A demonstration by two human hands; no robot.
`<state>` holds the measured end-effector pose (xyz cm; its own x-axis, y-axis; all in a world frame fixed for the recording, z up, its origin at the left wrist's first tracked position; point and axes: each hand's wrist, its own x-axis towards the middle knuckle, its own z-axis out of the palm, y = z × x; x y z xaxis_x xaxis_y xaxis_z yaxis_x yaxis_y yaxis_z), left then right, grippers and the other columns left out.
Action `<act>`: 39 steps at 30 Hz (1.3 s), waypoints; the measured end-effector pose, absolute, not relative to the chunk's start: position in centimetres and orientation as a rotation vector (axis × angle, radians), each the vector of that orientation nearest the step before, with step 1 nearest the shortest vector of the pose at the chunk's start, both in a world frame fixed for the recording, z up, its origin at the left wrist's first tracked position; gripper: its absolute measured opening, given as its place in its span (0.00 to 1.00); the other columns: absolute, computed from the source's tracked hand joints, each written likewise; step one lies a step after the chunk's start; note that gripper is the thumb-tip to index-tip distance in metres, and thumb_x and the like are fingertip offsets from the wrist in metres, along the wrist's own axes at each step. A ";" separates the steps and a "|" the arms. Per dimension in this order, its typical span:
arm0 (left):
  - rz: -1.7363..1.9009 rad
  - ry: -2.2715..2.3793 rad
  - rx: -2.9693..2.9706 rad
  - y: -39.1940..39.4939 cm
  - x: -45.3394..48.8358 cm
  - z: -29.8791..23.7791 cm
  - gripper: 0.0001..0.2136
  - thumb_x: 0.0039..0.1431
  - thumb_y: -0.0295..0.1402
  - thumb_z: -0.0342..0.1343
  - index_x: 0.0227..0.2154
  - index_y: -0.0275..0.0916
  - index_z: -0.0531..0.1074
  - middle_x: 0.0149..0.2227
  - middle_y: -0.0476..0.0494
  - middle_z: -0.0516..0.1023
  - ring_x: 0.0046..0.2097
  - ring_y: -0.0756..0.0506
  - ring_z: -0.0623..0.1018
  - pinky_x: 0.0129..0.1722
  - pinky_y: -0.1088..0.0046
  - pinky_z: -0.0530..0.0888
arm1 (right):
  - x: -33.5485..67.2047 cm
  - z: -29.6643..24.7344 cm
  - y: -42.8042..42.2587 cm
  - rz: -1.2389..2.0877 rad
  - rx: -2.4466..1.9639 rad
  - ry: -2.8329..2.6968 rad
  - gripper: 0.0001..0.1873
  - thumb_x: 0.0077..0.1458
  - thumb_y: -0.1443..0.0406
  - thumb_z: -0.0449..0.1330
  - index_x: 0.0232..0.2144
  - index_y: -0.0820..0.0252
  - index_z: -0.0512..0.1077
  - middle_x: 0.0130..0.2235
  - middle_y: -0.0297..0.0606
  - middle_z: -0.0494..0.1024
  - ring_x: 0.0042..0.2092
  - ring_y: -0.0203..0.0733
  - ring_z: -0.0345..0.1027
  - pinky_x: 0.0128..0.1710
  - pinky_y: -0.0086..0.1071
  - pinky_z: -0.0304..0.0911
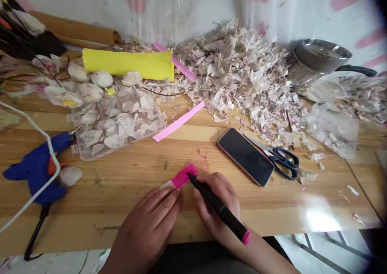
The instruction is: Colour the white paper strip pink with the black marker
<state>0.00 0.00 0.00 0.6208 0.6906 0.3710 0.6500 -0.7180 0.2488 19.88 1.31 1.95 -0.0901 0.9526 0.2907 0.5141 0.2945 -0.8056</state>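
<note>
My right hand grips a black marker pen with a pink end cap. The pen's tip touches a small strip of paper, which is coloured bright pink over most of its length and pale at its near end. With its fingers pressed together, my left hand holds down that pale end against the wooden table. Pink smudges mark the wood just beyond the strip. Ahead lies a longer light pink strip, partly beside a clear plastic tray of whitish petals.
A blue glue gun with a white cable lies left. To the right are a phone and scissors. Behind are a yellow roll, a large heap of dried petals and a metal pan.
</note>
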 end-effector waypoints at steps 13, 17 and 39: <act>0.805 1.176 2.777 0.2 -0.3 0.8 0.12 0.62 0.19 0.47 0.42 0.30 0.75 0.45 0.36 0.80 0.50 0.40 0.76 0.55 0.60 0.68 | 19.7 3.0 2.0 0.667 -1.095 -1.780 0.13 0.49 0.76 0.58 0.37 0.59 0.69 0.27 0.34 0.74 0.27 0.38 0.67 0.28 0.30 0.66; 0.714 1.168 2.832 0.5 -0.3 0.5 0.14 0.64 0.22 0.45 0.42 0.31 0.75 0.45 0.37 0.80 0.49 0.40 0.77 0.52 0.59 0.71 | 19.8 2.9 1.9 0.688 -1.111 -1.789 0.14 0.48 0.76 0.58 0.37 0.59 0.68 0.29 0.35 0.75 0.30 0.38 0.69 0.30 0.30 0.67; 0.714 1.170 2.798 0.2 -0.2 0.3 0.14 0.63 0.18 0.46 0.44 0.28 0.75 0.46 0.35 0.80 0.50 0.38 0.76 0.53 0.59 0.70 | 19.7 3.2 1.8 0.662 -1.207 -1.748 0.09 0.50 0.74 0.58 0.35 0.58 0.69 0.25 0.32 0.70 0.25 0.36 0.64 0.25 0.29 0.61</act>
<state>-0.19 0.23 0.30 0.6131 0.6804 0.4014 0.6683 -0.7177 0.1958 19.72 1.76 3.15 -0.1353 0.9216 0.3637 0.4492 0.3843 -0.8066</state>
